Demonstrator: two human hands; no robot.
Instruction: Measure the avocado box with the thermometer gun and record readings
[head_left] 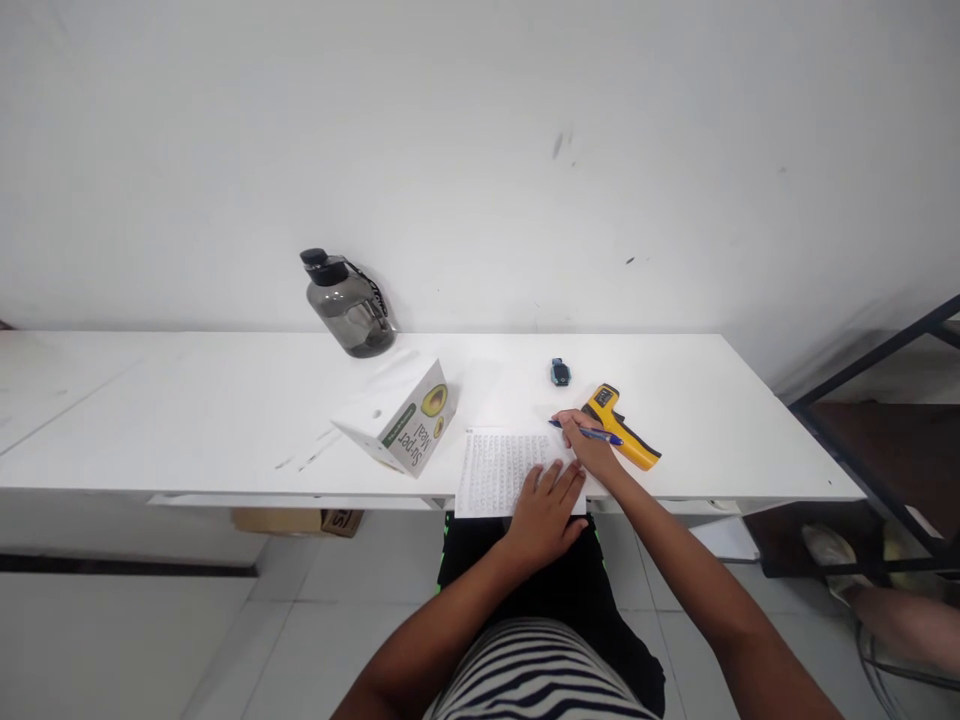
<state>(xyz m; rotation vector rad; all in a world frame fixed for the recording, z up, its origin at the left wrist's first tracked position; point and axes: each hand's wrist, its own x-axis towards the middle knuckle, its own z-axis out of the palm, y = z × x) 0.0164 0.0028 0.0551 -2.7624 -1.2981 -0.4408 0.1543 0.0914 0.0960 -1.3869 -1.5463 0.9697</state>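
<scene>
A sheet of paper covered in rows of handwriting lies at the front edge of the white table, its near end reaching over the edge. My left hand rests flat on its lower right part, fingers spread. In my right hand is a blue pen, gripped between the fingers with its tip near the sheet's upper right. Whether the tip touches the paper I cannot tell. Just right of that hand lies a yellow infrared thermometer. A small dark watch-like device with blue edges sits farther back.
A grey water bottle stands at the back left by the wall. Left of the paper is a folded white card with avocado pictures. A cardboard box shows below the table. A dark metal rack stands at the right.
</scene>
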